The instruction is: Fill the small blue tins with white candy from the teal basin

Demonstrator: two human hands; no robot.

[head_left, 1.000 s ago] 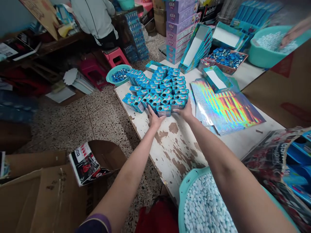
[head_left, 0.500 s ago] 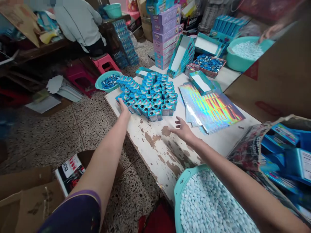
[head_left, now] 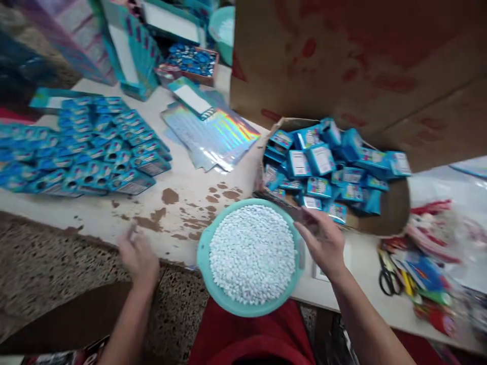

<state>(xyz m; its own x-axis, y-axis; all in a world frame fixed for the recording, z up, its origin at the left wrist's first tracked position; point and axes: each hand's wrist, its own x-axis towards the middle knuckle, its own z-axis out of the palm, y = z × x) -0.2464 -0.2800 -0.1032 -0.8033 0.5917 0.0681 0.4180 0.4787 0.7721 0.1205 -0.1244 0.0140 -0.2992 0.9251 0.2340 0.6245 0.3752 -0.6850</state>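
A turquoise basin [head_left: 203, 248] full of small pale-blue pieces [head_left: 253, 253] stands at the near table edge, in front of my body. My right hand [head_left: 323, 241] is at the basin's right rim, thumb stretched towards it and fingers apart beside the carton's near wall; whether it touches either is unclear. That open carton [head_left: 399, 210] holds many small blue printed boxes [head_left: 319, 159]. Left of the basin, my left hand [head_left: 139, 253] hovers over the table's front edge, blurred, fingers loosely apart and holding nothing visible.
Rows of blue boxes [head_left: 114, 152] cover the table's left part. Shiny holographic sheets [head_left: 228, 137] lie mid-table under a teal tray [head_left: 192, 99]. A tall cardboard panel [head_left: 357, 66] rises behind the carton. Scissors [head_left: 390, 279] lie at right. A box of blue wrapped pieces [head_left: 194, 61] stands behind.
My view has swung right and down to the basin. My left hand has come away from the rows of blue boxes. My right hand has moved from the bare tabletop to the basin's right rim.
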